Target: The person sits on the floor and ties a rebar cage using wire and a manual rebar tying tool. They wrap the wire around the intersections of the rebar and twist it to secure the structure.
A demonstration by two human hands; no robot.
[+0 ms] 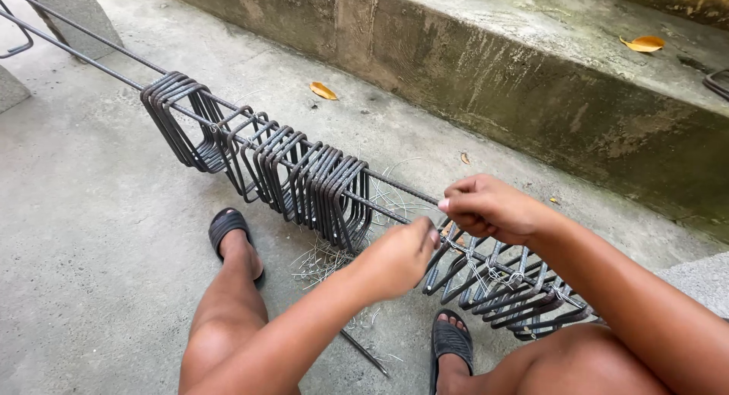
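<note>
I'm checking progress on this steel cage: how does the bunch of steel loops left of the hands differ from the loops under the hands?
The left bunch of loops hangs packed close together, with no wire on it visible; the loops under the hands are spread apart, slanted, and bound with thin wire. Both are dark bent steel threaded on the same long rods.

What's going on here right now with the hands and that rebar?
A seated person has both hands at a long rebar rod carrying steel stirrups. The left hand and right hand pinch thin tie wire at one stirrup. Stirrups on the right look tied and spaced; the bunched ones sit untied. Loose wire lies on the concrete floor.
</note>
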